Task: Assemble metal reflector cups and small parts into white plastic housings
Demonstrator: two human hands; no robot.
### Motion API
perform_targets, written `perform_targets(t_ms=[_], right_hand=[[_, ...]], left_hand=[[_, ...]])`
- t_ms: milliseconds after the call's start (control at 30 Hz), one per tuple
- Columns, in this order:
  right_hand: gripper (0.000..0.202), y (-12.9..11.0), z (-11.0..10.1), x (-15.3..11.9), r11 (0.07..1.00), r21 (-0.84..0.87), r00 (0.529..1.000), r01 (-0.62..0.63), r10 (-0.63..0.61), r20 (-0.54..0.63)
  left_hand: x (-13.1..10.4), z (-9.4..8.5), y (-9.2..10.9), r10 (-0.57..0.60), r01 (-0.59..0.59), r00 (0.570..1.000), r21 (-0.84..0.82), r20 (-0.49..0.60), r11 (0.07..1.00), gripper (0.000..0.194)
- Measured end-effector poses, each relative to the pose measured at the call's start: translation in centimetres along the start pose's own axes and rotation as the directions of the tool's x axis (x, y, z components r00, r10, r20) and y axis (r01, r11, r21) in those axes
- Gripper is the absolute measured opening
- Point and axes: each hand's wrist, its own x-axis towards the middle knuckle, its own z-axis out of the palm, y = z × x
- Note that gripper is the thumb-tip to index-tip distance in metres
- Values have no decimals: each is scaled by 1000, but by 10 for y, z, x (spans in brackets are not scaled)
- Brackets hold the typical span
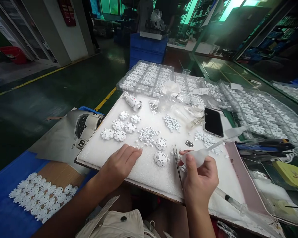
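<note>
My left hand [123,162] is low over the white foam sheet [96,150], its fingers pressed together at the edge of a pile of small white parts [147,134]. Whether a part sits between those fingertips is hidden. In my right hand [201,178] is a white squeeze bottle [198,156] with a long thin nozzle, tilted up to the right. Metal tweezers [176,162] stick out from the same hand, pointing away from me. Two round white pieces with dark dots, one nearer me [161,158] and one behind it [160,143], lie between my hands. Several similar round pieces [118,124] are grouped at left.
A phone [213,122], another pile of white parts [172,122] and a white cylinder [132,101] lie farther back. Clear trays [149,77] full of white parts line the far side. At right stands a pink-sided box [248,178] of tools. A blue crate [5,188] holds more round pieces.
</note>
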Motion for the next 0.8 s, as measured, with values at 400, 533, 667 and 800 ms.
perform_targets(t_ms=[400, 533, 667, 800], right_hand=[[25, 4, -4, -2, 999, 37, 1000, 9, -8, -9], [25, 3, -4, -2, 999, 33, 1000, 11, -11, -1], [25, 2, -5, -2, 999, 32, 1000, 20, -21, 2], [23, 3, -5, -3, 999, 42, 1000, 23, -23, 9]], left_hand=[[-12, -7, 1, 88, -88, 996, 27, 23, 996, 32], [-3, -1, 6, 158, -163, 986, 79, 57, 984, 29], [8, 6, 9, 180, -191, 976, 87, 121, 978, 27], [8, 6, 8, 120, -116, 978, -30, 173, 993, 27]])
